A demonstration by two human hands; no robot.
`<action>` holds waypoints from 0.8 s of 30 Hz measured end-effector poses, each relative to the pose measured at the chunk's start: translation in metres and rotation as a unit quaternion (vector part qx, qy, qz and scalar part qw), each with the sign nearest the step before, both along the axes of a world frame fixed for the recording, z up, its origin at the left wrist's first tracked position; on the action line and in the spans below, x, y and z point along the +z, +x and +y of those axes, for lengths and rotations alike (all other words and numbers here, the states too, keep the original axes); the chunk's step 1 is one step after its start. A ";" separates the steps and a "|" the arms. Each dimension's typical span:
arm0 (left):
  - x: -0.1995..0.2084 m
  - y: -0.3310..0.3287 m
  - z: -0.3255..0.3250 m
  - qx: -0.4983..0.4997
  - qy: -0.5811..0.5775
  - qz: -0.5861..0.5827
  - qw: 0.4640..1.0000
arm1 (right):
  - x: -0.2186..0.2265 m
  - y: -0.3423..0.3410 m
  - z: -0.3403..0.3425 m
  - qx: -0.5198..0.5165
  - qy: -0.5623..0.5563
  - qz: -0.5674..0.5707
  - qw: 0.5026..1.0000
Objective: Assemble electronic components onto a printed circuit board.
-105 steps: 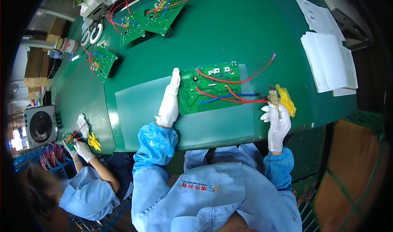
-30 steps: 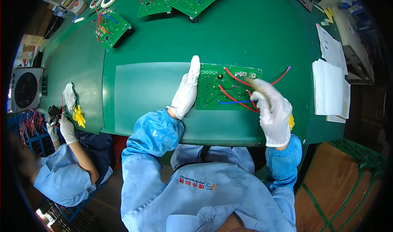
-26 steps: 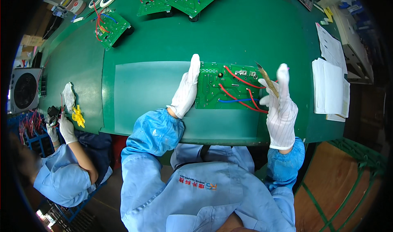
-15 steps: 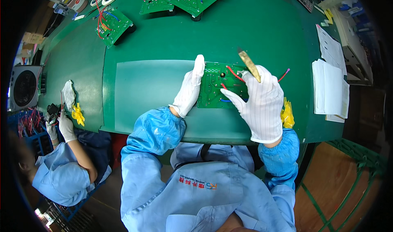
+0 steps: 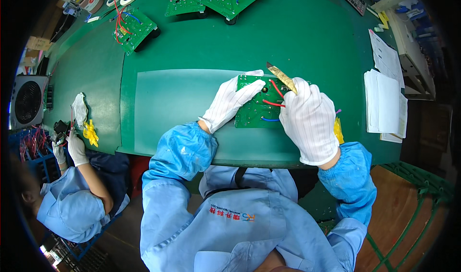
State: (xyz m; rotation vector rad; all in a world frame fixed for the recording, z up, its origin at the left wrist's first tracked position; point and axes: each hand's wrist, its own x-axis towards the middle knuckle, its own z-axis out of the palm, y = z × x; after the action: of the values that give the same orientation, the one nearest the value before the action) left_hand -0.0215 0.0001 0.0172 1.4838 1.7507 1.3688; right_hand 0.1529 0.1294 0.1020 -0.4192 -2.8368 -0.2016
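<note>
A green circuit board (image 5: 249, 109) with red and blue wires lies in front of me. My left hand (image 5: 229, 100), in a white striped glove, grips its left side, thumb over the face and a finger at the far edge. In my gloved right hand (image 5: 309, 120) is a tape-wrapped knife (image 5: 283, 79); its handle is yellowish and its dark slanted tip points up and to the left, away from the board. That hand covers the board's right part. Two red wires (image 5: 274, 103) run toward its fingers; whether it also pinches them is hidden.
A pale translucent mat (image 5: 168, 108) lies under the board. Several similar wired boards (image 5: 137, 31) stand at the back. Papers (image 5: 382, 101) rest at the right, and yellow material (image 5: 338, 130) beside my right wrist. At the left, a gloved co-worker (image 5: 77, 149) handles a dark part near a fan (image 5: 29, 99).
My left thumb has come over the board's face, where the hand lay along its edge. My right hand has turned, its fingers drawn in, and the knife tip has swung to the left.
</note>
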 end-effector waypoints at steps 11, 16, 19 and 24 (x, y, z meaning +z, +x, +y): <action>-0.009 0.017 0.007 0.043 -0.015 0.053 0.998 | 0.060 0.006 0.025 -0.052 -0.568 -0.129 0.811; -0.014 0.012 0.006 0.033 0.007 0.102 0.994 | 0.089 0.018 0.044 -0.053 -0.424 -0.206 0.881; -0.014 0.009 0.006 0.010 -0.008 0.086 0.996 | 0.081 0.028 0.066 0.085 -0.087 -0.055 0.991; -0.016 0.004 0.006 -0.012 0.002 0.077 0.997 | 0.032 0.014 0.097 0.144 -0.020 -0.034 0.989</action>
State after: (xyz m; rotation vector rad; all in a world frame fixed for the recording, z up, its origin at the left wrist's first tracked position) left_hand -0.0171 0.0057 0.0009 1.6457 1.8166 1.2754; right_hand 0.1672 0.2262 0.1336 -0.0079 -2.9283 -0.1035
